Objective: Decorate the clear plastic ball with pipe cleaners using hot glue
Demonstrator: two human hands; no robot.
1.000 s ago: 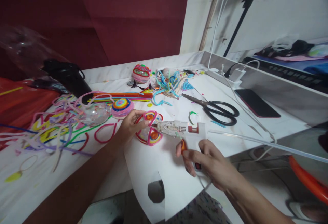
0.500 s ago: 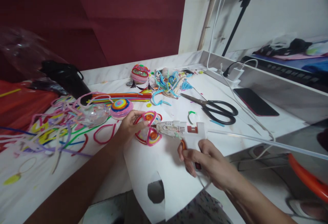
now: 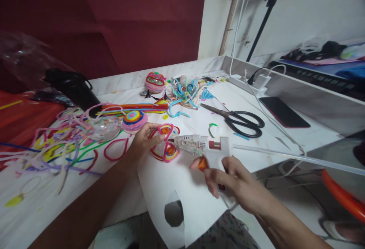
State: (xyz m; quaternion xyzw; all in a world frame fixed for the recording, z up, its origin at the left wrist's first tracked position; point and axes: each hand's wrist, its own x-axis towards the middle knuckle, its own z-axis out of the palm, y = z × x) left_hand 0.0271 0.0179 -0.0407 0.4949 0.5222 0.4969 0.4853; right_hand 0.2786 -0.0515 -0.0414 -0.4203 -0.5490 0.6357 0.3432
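Note:
My left hand (image 3: 146,138) is closed on the left side of a round ball (image 3: 170,151) decorated with pink, red, yellow and orange pipe cleaners. In my right hand (image 3: 228,178) is a white hot glue gun (image 3: 196,143), gripped by its handle, with the index finger at the orange trigger. The gun's nozzle points left and meets the ball near my left thumb. A long clear glue stick (image 3: 285,157) sticks out of the gun's rear. Under the ball lies a white paper sheet (image 3: 159,188) with a hole, drooping over the table edge.
Black-handled scissors (image 3: 239,121) lie behind the gun, near a phone (image 3: 284,112) and a power strip (image 3: 253,85). Loose pipe cleaners (image 3: 65,146) cover the left. A striped ball (image 3: 135,121), a clear ball (image 3: 104,128), another wrapped ball (image 3: 155,82) and a black bottle (image 3: 72,89) stand behind.
The orange trigger is let out, with my right index finger further forward; half a second ago it was pulled in. The ball and my left hand keep their place.

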